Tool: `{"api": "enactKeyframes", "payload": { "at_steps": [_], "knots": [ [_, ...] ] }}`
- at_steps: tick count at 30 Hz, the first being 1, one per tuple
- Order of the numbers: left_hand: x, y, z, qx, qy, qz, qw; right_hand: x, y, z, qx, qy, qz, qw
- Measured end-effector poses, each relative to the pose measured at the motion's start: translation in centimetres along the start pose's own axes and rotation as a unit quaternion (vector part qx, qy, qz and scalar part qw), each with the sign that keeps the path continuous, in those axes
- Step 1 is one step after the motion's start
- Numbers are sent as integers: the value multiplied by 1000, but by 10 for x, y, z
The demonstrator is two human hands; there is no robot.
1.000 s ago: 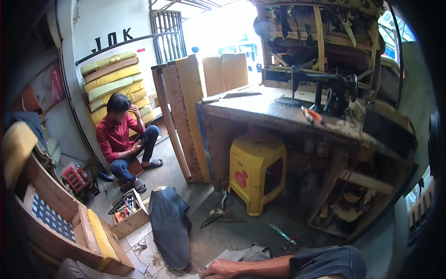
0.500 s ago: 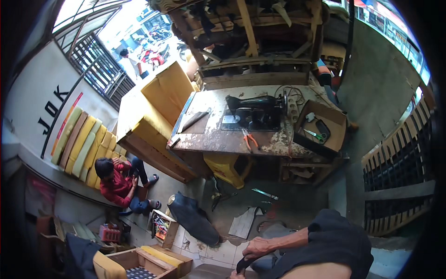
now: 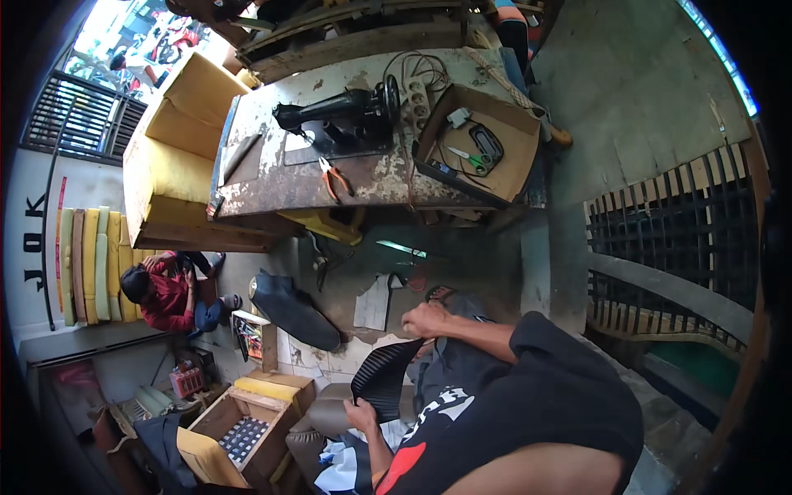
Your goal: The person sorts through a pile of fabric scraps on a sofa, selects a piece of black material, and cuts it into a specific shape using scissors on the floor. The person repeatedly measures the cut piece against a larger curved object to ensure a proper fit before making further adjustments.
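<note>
spread between two hands, a dark ribbed sheet [image 3: 384, 381] shows its ridges in a cluttered upholstery workshop. half a second earlier the hands are close together at the lower edge of the view, with only a narrow dark strip between them; now they stand apart and the sheet opens out, its ribbed face exposed for handling. the right hand [image 3: 426, 320] closes on the upper corner, its fingertips hard to make out; the left hand [image 3: 360, 415] pinches the lower edge, thumb on top. the sheet hangs before the person's torso, near a brown padded piece [image 3: 333, 407].

on the worktable [image 3: 280, 191] ahead: one black sewing machine [image 3: 340, 120], one pair of orange-handled pliers [image 3: 334, 181] and one open cardboard box [image 3: 516, 139] holding one pair of green-handled scissors [image 3: 472, 161]. below it, one yellow stool [image 3: 330, 225] is partly hidden. on the floor: one black cover [image 3: 294, 310], one pale cut piece [image 3: 373, 304] and one wooden toolbox [image 3: 269, 346]. one co-worker in red [image 3: 171, 299] sits at left.
</note>
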State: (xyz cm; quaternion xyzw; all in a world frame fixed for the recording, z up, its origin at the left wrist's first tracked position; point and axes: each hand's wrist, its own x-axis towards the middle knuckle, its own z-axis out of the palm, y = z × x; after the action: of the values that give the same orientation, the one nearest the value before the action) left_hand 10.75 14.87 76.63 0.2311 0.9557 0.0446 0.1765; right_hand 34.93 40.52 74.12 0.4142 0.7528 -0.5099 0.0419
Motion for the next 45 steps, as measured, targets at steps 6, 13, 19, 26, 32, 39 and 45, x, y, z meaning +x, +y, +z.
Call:
{"api": "enactKeyframes", "payload": {
  "at_steps": [6,13,19,26,32,39,45],
  "knots": [
    [-91,30,-28,82,-29,99,991,-76,129,-52,-183,-143,150,961],
    [-213,-55,5,-8,-325,1,946,-126,92,-123,-124,-449,65,882],
    [-269,-53,4,-128,-295,-141,936,-124,99,-121,-185,-381,63,904],
    [-320,-42,13,-232,-270,-224,907,-109,108,-114,-170,-334,124,919],
    [-355,-25,25,-291,-278,-266,876,-102,124,-114,-137,-366,146,909],
    [-376,-9,27,-363,-279,-293,839,-108,83,-151,-85,-402,-9,911],
    [-374,-20,7,-433,-316,-246,808,-52,-23,-171,-206,-654,127,717]
  ]
}}
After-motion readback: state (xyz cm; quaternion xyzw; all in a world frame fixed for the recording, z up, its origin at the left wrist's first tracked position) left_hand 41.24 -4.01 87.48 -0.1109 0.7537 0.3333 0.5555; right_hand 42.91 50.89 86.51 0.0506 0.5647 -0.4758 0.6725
